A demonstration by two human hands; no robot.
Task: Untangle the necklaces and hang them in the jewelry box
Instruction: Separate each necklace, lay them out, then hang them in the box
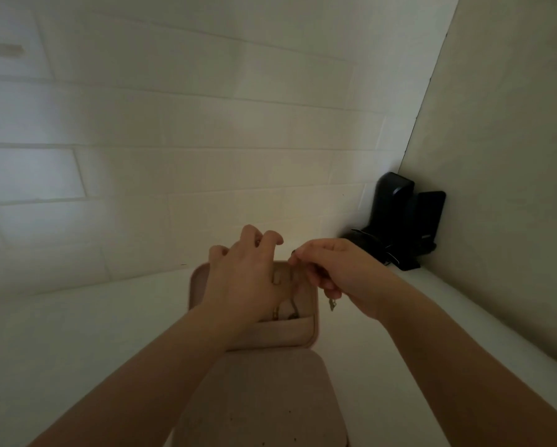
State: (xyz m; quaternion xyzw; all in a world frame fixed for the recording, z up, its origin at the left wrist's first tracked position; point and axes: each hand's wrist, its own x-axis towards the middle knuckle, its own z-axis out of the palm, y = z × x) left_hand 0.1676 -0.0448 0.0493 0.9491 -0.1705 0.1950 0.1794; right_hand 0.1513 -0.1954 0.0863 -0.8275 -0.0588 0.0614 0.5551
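1. While the light is dim, I can still make out the pink jewelry box (258,333) standing open on the white table (77,350), its lid raised at the far side and its base reaching toward the near edge of my view.
2. My left hand (241,279) sits in front of the upright lid, fingers curled, knuckles toward me. It hides much of the lid's inner face. I cannot tell whether that grip has anything between the fingertips.
3. My right hand (338,272) is just to the right of the left one, close by the lid's far right corner. Its thumb and forefinger are pinched together at their tips, and the other fingers are curled under.
4. A necklace (332,304) dangles below the right hand, a small pale pendant hanging beside the lid's right edge. The chain itself is too fine to trace, but it seems to run up into that pinch.
5. Inside the lid, low down, another necklace (291,309) hangs as a dark thin loop into the pocket at the lid's bottom.
6. A black device (396,217) stands in the far right corner, against the tiled wall (174,124).
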